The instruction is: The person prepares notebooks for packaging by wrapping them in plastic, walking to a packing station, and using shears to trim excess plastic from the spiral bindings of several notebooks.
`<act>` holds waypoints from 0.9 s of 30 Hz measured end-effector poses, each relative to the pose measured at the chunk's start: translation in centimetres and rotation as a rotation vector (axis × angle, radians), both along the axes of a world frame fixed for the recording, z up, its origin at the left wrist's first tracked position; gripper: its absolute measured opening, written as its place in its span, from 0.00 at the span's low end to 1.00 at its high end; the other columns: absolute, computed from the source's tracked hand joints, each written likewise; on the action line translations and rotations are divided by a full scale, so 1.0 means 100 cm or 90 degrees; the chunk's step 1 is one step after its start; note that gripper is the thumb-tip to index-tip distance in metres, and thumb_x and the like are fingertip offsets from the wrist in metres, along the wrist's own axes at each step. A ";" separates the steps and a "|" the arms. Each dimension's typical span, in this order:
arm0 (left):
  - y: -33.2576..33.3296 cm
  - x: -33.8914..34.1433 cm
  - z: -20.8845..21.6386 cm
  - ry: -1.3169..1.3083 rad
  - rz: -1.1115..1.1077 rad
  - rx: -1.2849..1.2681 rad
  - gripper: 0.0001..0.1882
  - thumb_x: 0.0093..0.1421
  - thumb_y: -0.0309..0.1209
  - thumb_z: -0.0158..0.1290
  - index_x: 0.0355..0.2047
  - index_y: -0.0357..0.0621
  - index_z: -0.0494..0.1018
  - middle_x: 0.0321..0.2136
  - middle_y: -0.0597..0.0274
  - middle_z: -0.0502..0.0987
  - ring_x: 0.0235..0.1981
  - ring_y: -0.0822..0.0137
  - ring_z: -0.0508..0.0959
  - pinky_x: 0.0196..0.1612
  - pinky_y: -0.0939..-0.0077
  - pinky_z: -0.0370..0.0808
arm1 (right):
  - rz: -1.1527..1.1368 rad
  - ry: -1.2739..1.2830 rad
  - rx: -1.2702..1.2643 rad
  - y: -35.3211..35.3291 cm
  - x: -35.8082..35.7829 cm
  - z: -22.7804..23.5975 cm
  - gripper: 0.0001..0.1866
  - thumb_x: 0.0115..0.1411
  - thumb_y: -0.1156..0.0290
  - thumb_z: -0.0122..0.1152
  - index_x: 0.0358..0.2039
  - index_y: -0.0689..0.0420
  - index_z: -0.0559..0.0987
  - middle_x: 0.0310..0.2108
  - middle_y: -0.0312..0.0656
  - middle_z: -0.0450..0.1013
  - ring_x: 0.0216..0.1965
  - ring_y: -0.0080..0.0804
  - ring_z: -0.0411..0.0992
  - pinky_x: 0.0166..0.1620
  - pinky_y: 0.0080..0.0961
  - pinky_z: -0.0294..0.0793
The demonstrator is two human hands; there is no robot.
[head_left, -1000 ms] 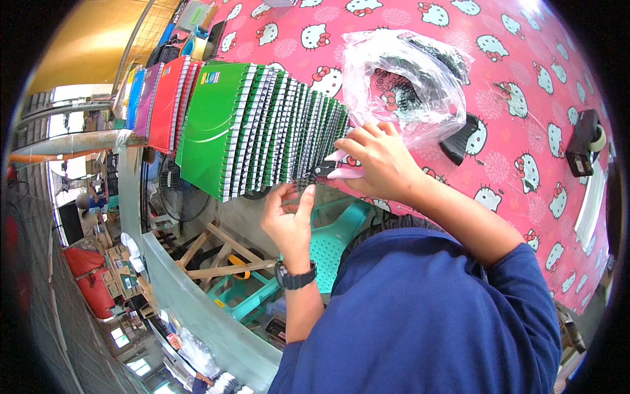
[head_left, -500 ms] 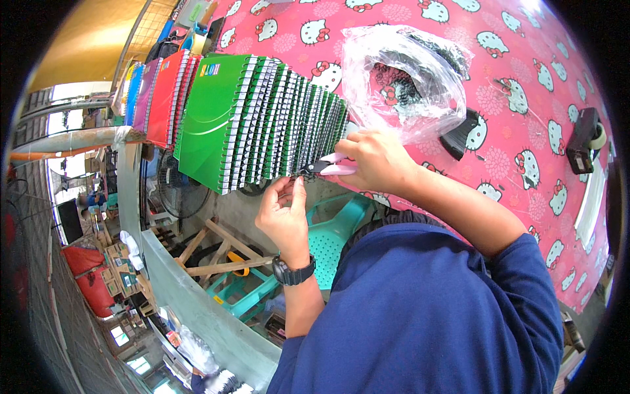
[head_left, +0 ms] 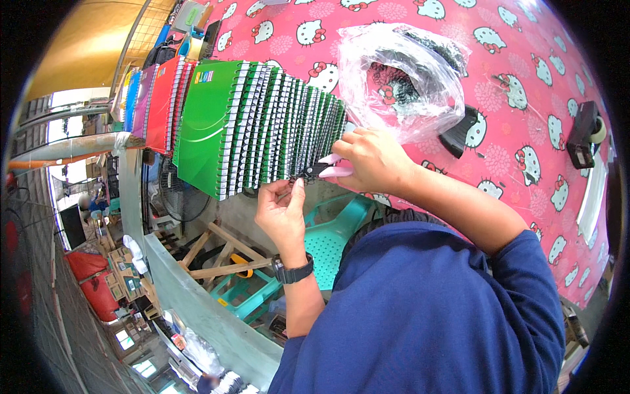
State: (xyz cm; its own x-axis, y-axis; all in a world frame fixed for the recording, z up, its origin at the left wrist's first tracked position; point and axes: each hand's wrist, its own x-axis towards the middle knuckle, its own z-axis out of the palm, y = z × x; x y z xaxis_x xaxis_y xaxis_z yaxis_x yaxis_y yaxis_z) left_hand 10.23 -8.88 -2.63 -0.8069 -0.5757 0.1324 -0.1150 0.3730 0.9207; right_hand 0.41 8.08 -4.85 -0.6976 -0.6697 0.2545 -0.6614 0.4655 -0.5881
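A long row of green spiral notebooks (head_left: 209,128) leans over in a fanned stack along the table's near edge, black coils facing right. My right hand (head_left: 377,161) grips small pliers (head_left: 336,172) with pink handles and a dark head. The head of the pliers is at the lower corner of the notebooks, by the end of a coil. Just left of it, my left hand (head_left: 282,207), with a dark watch on the wrist, is closed in a pinch on the spiral binding at that corner. The fingertips partly hide the coil end.
Beyond my right hand lies a clear plastic bag (head_left: 403,85) with black coils. Red notebooks (head_left: 164,105) and purple ones stand farther left. A tape dispenser (head_left: 584,138) sits at the right of the pink patterned table (head_left: 492,131). Below are a green plastic chair (head_left: 331,243) and a fan (head_left: 184,194).
The pliers' head has shifted slightly left and down against the coil end. My left hand stays pinched at the same corner. The notebooks look almost unchanged.
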 end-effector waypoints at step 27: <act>0.001 0.001 -0.018 0.105 0.003 0.143 0.13 0.48 0.17 0.61 0.31 0.37 0.69 0.31 0.57 0.76 0.30 0.73 0.75 0.36 0.81 0.74 | -0.037 0.066 0.006 0.007 -0.003 0.007 0.22 0.45 0.54 0.64 0.36 0.55 0.74 0.33 0.40 0.69 0.40 0.37 0.67 0.45 0.35 0.62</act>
State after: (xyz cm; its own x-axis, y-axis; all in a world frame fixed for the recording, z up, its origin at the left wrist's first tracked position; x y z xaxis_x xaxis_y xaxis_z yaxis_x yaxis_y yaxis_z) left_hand 10.29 -8.80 -4.38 -0.7823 -0.6091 0.1303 0.0418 0.1573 0.9867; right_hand 0.09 8.78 -4.16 -0.7051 -0.6321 0.3213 -0.6906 0.5094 -0.5135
